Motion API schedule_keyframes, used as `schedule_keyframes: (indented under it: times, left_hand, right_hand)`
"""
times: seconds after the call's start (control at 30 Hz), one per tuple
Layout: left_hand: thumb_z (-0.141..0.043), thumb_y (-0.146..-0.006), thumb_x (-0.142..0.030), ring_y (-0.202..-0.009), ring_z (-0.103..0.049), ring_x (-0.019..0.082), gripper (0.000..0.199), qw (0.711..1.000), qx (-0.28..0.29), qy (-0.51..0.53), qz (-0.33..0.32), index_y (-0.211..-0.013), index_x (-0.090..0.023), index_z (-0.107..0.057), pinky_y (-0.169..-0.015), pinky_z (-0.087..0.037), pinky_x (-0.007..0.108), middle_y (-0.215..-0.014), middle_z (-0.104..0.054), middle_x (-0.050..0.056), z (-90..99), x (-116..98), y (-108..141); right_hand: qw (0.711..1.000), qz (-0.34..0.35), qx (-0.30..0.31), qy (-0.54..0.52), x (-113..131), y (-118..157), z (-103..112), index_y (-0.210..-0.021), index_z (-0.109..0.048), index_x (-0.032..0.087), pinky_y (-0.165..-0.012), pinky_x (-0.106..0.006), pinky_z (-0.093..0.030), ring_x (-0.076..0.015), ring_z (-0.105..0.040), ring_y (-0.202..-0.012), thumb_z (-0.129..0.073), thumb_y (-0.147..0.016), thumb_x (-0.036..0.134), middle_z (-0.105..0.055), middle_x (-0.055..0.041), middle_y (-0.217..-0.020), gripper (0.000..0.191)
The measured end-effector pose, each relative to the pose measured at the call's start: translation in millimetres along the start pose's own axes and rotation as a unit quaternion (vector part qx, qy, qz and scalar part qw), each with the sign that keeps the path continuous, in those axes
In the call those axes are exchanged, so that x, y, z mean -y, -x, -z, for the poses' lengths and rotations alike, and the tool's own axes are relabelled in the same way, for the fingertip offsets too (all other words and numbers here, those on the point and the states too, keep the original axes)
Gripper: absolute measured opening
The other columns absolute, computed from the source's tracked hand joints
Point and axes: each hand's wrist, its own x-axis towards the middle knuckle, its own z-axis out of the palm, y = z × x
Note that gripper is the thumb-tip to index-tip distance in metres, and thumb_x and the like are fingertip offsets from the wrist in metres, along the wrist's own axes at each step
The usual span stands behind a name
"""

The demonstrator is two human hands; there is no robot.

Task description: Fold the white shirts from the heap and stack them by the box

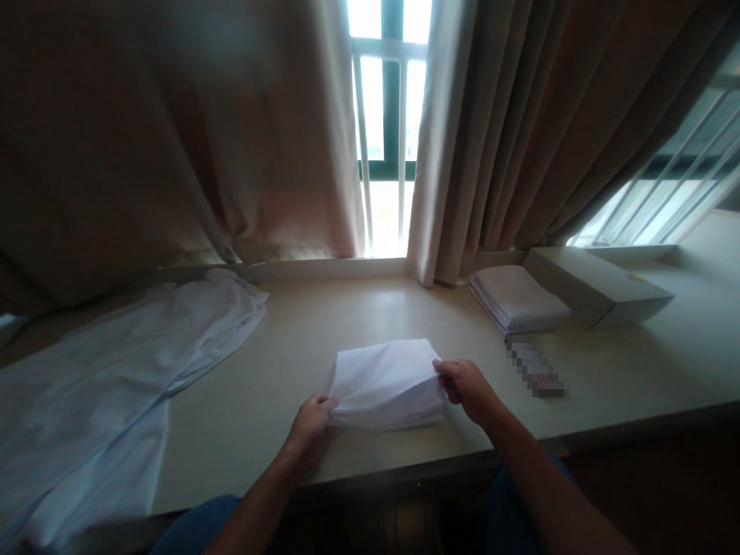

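Observation:
A folded white cloth [385, 381] lies in front of me near the front edge of the pale tabletop [277, 447]. My left hand [312, 420] grips its near left corner, thumb on top and fingers curled underneath. At its right side, my right hand [465, 381] pinches the edge between thumb and fingers. The cloth's near edge shows several layers. Its exact kind cannot be made out from the folded shape.
Loose white cloths [116, 354] are heaped on the left. To the right sit a folded white stack [517, 297], a pale box [601, 285] and a blurred-out flat object [537, 370]. Curtains [277, 154] hang behind, with a barred window [387, 139] between them.

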Motion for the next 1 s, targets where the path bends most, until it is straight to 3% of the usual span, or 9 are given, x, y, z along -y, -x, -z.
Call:
schedule_keyframes:
  times: [0.1, 0.23, 0.33, 0.47, 0.57, 0.7, 0.8, 0.9, 1.0]
  left_hand:
    - [-0.064, -0.071, -0.026, -0.058, -0.057, 0.012, 0.014, 1.0, 0.001, 0.02, 0.006, -0.073, -0.017, -0.054, -0.058, -0.048, 0.026, -0.065, -0.058, -0.001, -1.7, 2, 1]
    - [-0.064, -0.073, -0.028, -0.064, -0.06, 0.016, 0.017, 0.996, -0.063, -0.063, -0.018, -0.082, -0.017, -0.055, -0.061, -0.048, 0.028, -0.068, -0.059, 0.001, 2.5, 1, 2]
    - [-0.063, -0.072, -0.031, -0.068, -0.061, 0.018, 0.021, 0.989, -0.092, -0.113, -0.037, -0.085, -0.017, -0.055, -0.063, -0.047, 0.029, -0.07, -0.06, 0.001, 7.1, 1, 2]
    - [-0.059, -0.074, -0.03, -0.065, -0.06, 0.017, 0.022, 0.986, -0.1, -0.125, -0.055, -0.092, -0.018, -0.055, -0.06, -0.046, 0.027, -0.072, -0.061, 0.001, 10.4, 7, 3]
    - [-0.057, -0.073, -0.031, -0.062, -0.059, 0.017, 0.026, 0.985, -0.072, -0.137, -0.072, -0.097, -0.019, -0.058, -0.057, -0.045, 0.026, -0.071, -0.063, 0.001, 11.9, 14, 3]
    - [-0.05, -0.075, -0.03, -0.082, -0.064, 0.021, 0.029, 0.981, 0.021, -0.165, -0.104, -0.095, -0.018, -0.068, -0.069, -0.049, 0.03, -0.096, -0.07, 0.006, 16.8, 20, 3]
    - [-0.048, -0.079, -0.033, -0.104, -0.061, 0.024, 0.032, 0.955, 0.077, -0.243, -0.151, -0.096, -0.02, -0.072, -0.089, -0.047, 0.034, -0.114, -0.067, 0.005, 23.7, 18, 7]
    - [-0.05, -0.081, -0.044, -0.11, -0.058, 0.024, 0.036, 0.916, 0.112, -0.33, -0.199, -0.104, -0.024, -0.071, -0.099, -0.04, 0.036, -0.112, -0.068, 0.003, 30.7, 12, 18]
    - [-0.059, -0.074, -0.051, -0.097, -0.062, 0.024, 0.045, 0.919, 0.121, -0.335, -0.168, -0.109, -0.023, -0.068, -0.086, -0.047, 0.034, -0.1, -0.07, 0.003, 30.8, 8, 30]
  right_hand:
    - [0.998, -0.029, 0.058, 0.022, -1, 4, 5, -0.062, -0.057, 0.016, -0.034, -0.02, -0.016, -0.0043, -0.029, -0.035, -0.062, -0.075, 0.044, -0.052, 0.0026, -0.05, 0.031]
    - [0.97, -0.072, 0.149, 0.178, -15, 6, 8, -0.061, -0.066, 0.014, -0.032, -0.02, -0.019, -0.0054, -0.034, -0.034, -0.061, -0.072, 0.036, -0.061, -0.0027, -0.053, 0.025]
    - [0.946, -0.101, 0.145, 0.272, -27, 6, 11, -0.055, -0.066, 0.016, -0.032, -0.021, -0.025, -0.0075, -0.04, -0.033, -0.061, -0.067, 0.029, -0.063, -0.0039, -0.054, 0.019]
    - [0.933, -0.099, 0.159, 0.306, -39, 6, 15, -0.054, -0.065, 0.016, -0.033, -0.021, -0.026, -0.0078, -0.041, -0.034, -0.064, -0.066, 0.03, -0.061, -0.0026, -0.052, 0.018]
    - [0.935, -0.079, 0.155, 0.308, -43, 4, 20, -0.057, -0.064, 0.016, -0.036, -0.02, -0.025, -0.0077, -0.041, -0.037, -0.066, -0.066, 0.03, -0.057, 0.0006, -0.049, 0.017]
    - [0.931, 0.028, 0.058, 0.359, -43, 0, 24, -0.068, -0.064, 0.016, -0.05, -0.021, -0.038, -0.0112, -0.052, -0.054, -0.068, -0.059, 0.018, -0.06, 0.0018, -0.061, 0.009]
    - [0.902, 0.159, -0.013, 0.4, -39, 7, 20, -0.113, -0.061, 0.018, -0.072, -0.027, -0.048, -0.0168, -0.059, -0.081, -0.063, -0.059, 0.009, -0.064, -0.003, -0.093, 0.055]
    - [0.847, 0.29, -0.051, 0.442, -35, 23, 10, -0.138, -0.042, 0.024, -0.097, -0.036, -0.042, -0.0219, -0.051, -0.111, -0.057, -0.063, 0.005, -0.053, -0.0084, -0.123, 0.078]
    - [0.831, 0.327, -0.054, 0.446, -38, 32, -1, -0.137, -0.043, 0.024, -0.103, -0.039, -0.039, -0.0237, -0.048, -0.116, -0.056, -0.074, 0.012, -0.051, -0.0097, -0.125, 0.065]
